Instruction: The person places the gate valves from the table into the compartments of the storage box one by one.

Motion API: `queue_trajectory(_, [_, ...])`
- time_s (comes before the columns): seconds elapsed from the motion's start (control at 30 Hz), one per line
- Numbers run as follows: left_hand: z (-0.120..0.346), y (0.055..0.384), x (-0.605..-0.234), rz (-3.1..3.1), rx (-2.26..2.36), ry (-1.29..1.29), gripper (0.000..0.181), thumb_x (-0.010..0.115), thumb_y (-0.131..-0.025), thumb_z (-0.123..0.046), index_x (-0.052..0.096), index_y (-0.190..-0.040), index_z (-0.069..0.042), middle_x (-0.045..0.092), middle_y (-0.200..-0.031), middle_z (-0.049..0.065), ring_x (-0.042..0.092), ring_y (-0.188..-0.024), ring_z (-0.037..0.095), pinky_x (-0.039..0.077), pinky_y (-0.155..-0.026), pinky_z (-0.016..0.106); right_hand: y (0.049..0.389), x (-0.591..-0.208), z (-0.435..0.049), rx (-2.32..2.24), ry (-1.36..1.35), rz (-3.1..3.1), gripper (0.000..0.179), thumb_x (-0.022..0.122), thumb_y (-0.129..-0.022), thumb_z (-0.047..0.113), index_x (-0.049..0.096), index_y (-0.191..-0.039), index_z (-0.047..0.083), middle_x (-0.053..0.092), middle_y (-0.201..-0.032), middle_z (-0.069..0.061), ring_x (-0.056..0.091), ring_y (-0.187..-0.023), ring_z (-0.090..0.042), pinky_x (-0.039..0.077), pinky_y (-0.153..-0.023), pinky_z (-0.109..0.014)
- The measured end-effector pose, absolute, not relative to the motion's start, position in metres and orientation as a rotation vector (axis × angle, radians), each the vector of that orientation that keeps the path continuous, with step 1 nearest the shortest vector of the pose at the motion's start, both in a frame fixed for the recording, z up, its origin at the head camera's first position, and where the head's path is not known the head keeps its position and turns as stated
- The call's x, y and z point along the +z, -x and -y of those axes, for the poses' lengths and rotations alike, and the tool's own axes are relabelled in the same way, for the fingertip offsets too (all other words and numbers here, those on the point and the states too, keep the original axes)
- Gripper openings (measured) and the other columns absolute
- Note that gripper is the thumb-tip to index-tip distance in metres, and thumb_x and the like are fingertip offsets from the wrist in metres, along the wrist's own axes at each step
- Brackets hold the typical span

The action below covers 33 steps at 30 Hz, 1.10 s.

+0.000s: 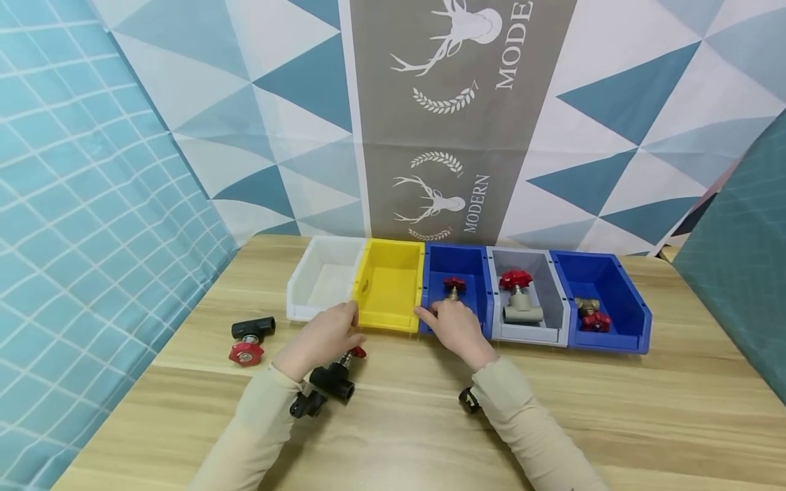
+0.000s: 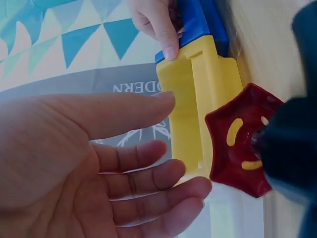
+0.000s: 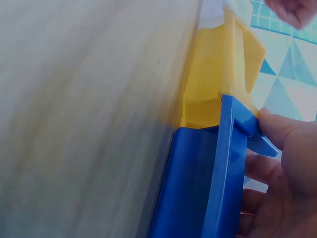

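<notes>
My left hand [image 1: 328, 335] hovers before the white bin [image 1: 305, 313] and the yellow bin [image 1: 389, 322], palm bare and fingers loosely bent in the left wrist view. Close by it is a black tee valve with a red handwheel [image 2: 225, 141], on the table. My right hand [image 1: 457, 327] reaches into the middle blue bin [image 1: 457, 256]. Its thumb touches the rim where yellow and blue bins meet; the fingers are behind the blue front wall [image 3: 225, 173], partly hidden. Just beyond them in that bin stands a red-wheeled brass valve [image 1: 454, 285], its lower part covered.
Another black tee valve with red handwheel [image 1: 248, 344] lies on the table at left. The grey bin [image 1: 530, 334] holds a grey tee valve [image 1: 520, 303]. A brass valve with red wheel [image 1: 592, 316] lies in the right blue bin [image 1: 614, 344]. Patterned cloth hangs behind the bins.
</notes>
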<state>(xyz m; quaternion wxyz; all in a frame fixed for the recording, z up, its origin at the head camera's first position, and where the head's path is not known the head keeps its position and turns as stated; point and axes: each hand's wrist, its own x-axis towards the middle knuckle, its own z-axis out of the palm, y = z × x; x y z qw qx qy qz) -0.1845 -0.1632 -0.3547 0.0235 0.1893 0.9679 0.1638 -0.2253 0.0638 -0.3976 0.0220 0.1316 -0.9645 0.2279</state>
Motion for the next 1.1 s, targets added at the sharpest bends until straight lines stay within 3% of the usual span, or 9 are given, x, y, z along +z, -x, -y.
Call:
queue_trajectory(0.2, [0.168,0.159,-0.359,-3.03,0.369,-0.562,0.025,0.067,-0.081,-0.026,0.048,-0.069,-0.013,0.045,-0.063,-0.003,0.041,-0.054,0.011,0.034,-0.051,0.027,0.225,-0.396,-0.064,0.672,-0.428,3.02,0.048,0.047,-0.091,0.046,0.044,-0.056,0.013,0.033,-0.051,0.003,0.04,-0.045,-0.015,0.027,-0.042,-0.026])
queue_trajectory(0.43, [0.175,0.137,-0.367,-2.999,0.273,-0.663,0.023,0.072,-0.076,-0.03,0.056,-0.078,-0.015,0.047,-0.074,-0.001,0.041,-0.06,0.013,0.036,-0.053,0.03,0.224,-0.393,-0.065,0.7,-0.414,3.018,0.05,0.051,-0.089,0.044,0.04,-0.052,0.013,0.028,-0.049,0.003,0.035,-0.042,-0.014,0.024,-0.043,-0.024])
queue_trajectory(0.73, [0.178,0.14,-0.368,-2.799,0.3,-0.737,0.028,0.075,-0.071,-0.033,0.06,-0.089,-0.017,0.051,-0.087,0.006,0.047,-0.07,0.017,0.042,-0.063,0.038,0.225,-0.393,-0.067,0.717,-0.385,3.006,0.049,0.052,-0.088,0.046,0.038,-0.053,0.013,0.027,-0.05,0.003,0.033,-0.042,-0.014,0.022,-0.042,-0.024])
queue_trajectory(0.9, [0.176,0.144,-0.374,-2.729,0.317,-0.732,0.034,0.08,-0.063,-0.03,0.059,-0.087,-0.017,0.05,-0.094,0.007,0.048,-0.072,0.016,0.043,-0.066,0.037,0.224,-0.395,-0.065,0.721,-0.386,3.003,0.049,0.053,-0.088,0.045,0.041,-0.053,0.013,0.028,-0.05,0.003,0.035,-0.043,-0.014,0.023,-0.042,-0.024])
queue_trajectory(1.1, [0.173,0.148,-0.377,-2.752,0.318,-0.795,0.029,0.077,-0.062,-0.022,0.057,-0.083,-0.017,0.048,-0.092,0.007,0.045,-0.072,0.015,0.041,-0.065,0.033,0.226,-0.396,-0.066,0.716,-0.378,2.996,0.049,0.053,-0.088,0.045,0.04,-0.053,0.013,0.027,-0.05,0.003,0.034,-0.042,-0.014,0.022,-0.042,-0.024])
